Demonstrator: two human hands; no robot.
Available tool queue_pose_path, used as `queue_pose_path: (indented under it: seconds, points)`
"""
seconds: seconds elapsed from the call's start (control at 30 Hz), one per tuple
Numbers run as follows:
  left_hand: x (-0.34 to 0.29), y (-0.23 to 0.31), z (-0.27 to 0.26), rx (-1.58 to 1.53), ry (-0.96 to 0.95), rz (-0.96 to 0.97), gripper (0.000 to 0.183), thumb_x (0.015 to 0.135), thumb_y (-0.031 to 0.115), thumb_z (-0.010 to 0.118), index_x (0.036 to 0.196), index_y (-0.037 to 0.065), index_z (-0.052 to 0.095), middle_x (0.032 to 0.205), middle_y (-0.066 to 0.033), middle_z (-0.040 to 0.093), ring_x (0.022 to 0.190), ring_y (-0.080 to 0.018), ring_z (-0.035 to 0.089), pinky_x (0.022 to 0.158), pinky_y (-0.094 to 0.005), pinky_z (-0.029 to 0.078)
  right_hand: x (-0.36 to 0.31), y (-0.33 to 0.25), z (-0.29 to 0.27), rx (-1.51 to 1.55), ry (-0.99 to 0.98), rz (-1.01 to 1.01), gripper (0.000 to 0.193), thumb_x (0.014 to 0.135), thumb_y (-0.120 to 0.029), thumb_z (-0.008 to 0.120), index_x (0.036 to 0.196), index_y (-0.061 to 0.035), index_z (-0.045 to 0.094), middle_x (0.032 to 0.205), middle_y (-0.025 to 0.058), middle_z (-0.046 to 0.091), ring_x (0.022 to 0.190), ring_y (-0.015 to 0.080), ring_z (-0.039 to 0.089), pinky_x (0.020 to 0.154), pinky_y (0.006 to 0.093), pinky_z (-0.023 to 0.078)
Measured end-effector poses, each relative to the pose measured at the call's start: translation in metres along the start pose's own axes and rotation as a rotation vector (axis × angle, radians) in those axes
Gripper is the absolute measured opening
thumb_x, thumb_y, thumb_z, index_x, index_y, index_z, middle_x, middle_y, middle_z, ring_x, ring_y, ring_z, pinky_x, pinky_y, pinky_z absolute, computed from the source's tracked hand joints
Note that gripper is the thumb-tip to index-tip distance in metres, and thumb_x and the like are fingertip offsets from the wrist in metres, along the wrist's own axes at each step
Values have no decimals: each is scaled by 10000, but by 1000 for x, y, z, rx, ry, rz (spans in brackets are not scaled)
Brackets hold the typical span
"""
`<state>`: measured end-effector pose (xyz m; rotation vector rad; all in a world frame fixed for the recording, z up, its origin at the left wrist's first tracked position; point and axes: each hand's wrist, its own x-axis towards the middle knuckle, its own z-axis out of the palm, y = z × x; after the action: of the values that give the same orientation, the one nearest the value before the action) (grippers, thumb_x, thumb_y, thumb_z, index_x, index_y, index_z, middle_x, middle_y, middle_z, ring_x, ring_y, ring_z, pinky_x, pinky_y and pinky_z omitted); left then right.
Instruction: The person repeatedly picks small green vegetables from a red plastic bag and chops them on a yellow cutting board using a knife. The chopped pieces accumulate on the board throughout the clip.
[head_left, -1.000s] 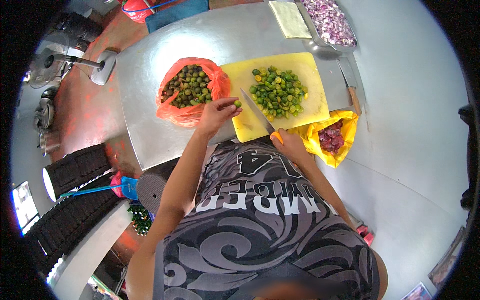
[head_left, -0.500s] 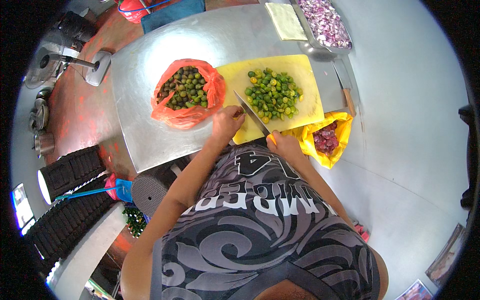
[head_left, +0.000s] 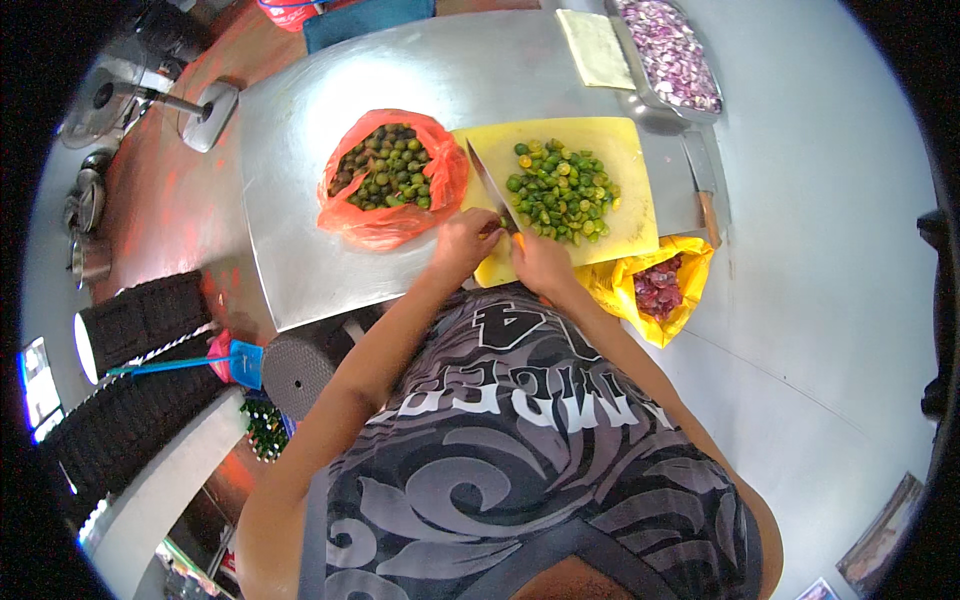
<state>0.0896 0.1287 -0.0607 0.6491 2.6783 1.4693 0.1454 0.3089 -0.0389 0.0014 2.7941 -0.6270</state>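
My right hand (head_left: 545,264) grips a kitchen knife (head_left: 488,182) by its orange handle. The blade slants away to the left over the near-left part of a yellow cutting board (head_left: 632,180). Close by its left side, my left hand (head_left: 466,243) is closed in a pinch, its fingertips near the blade; whatever they hold is mostly hidden. Cut green limes (head_left: 565,190), some showing yellow-orange flesh, lie heaped on the board's right half. Left of the board stands an open orange plastic bag (head_left: 375,228), filled with small whole green and brownish limes (head_left: 385,165).
A yellow bag (head_left: 690,305) with peeled reddish onions sits by the board's near-right corner. Beyond it lies a wooden-handled knife (head_left: 708,215). At the back right are a folded cloth (head_left: 597,50) and a metal tray of chopped onions (head_left: 670,55). The metal table (head_left: 290,240) meets a wall.
The right hand has moved forward and left, close to the left hand. The knife has slid forward, its tip now near the board's far-left corner. The whole view has shifted slightly.
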Motion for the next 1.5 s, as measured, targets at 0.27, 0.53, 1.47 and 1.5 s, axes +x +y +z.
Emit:
queue_pose_path:
  seconds: [0.27,0.53,1.47,1.5]
  points:
    - [-4,3,6,-47,40,-73,162,825,111,747,959,30,707,917,-141,713,824,-315,711,740,-412,575,-99,58,-14,-215,-279,33,337,1000,-406,551,1025,-70,548,688,225,666,661,405,700,571,527,542]
    - [25,-7,-72,127,205,-173,199,837,137,710,1011,45,736,901,-135,732,796,-298,723,746,-391,582,-95,57,-14,-14,21,8,351,996,-407,575,999,-57,546,693,229,660,667,408,686,572,523,525]
    - [32,-58,-170,-1292,63,-626,361,1020,127,609,1335,-42,560,1145,-100,639,1054,-151,630,911,-274,575,-58,59,-30,-6,-82,23,395,991,-468,535,981,-75,568,775,240,674,748,463,668,680,582,516]
    - [27,-55,-167,-1355,65,-616,366,1020,113,601,1349,-38,546,1170,-113,637,1064,-164,635,922,-277,578,-57,60,-31,-46,-67,59,399,991,-478,538,975,-80,569,783,237,673,745,464,662,673,583,506]
